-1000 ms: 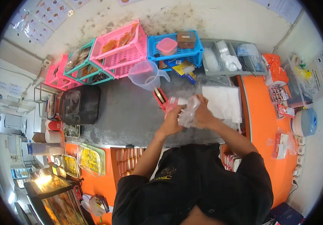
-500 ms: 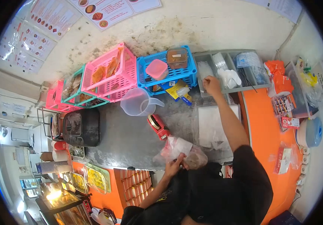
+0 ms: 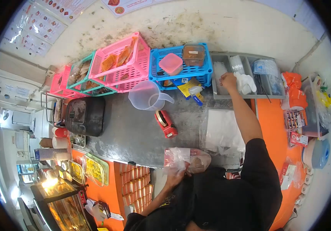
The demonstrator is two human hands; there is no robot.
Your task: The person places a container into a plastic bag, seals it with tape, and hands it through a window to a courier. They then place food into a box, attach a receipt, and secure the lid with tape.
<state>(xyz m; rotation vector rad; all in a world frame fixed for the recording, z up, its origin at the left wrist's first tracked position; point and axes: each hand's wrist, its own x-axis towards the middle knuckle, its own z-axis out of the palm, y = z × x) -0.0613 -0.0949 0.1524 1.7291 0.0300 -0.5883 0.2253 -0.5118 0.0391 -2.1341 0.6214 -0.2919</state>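
My left hand [image 3: 177, 179] is closed on the gathered part of a clear plastic bag [image 3: 200, 161], just in front of my body at the counter's near edge. Through the plastic show a red-and-white printed packet and something brownish. My right hand [image 3: 228, 81] reaches to the far side, over the left compartments of a grey divided tray [image 3: 221, 96]. Its fingers are curled together; whatever they may hold is hidden. Clear plastic pieces [image 3: 220, 69] lie beside those fingers, and white plastic items [image 3: 245, 83] sit just to the right.
A red tape dispenser [image 3: 166, 124] and a clear measuring jug [image 3: 147, 96] stand on the dark counter [image 3: 125, 133]. White sheets in plastic [image 3: 222, 127] lie under my right forearm. Blue [image 3: 207, 79] and pink [image 3: 142, 57] baskets line the wall. A black appliance [image 3: 84, 116] stands left.
The view has shifted a little. The bag has turned and hangs flatter, showing more of its printed packet. My right hand stays at the tray, its fingers now more curled.
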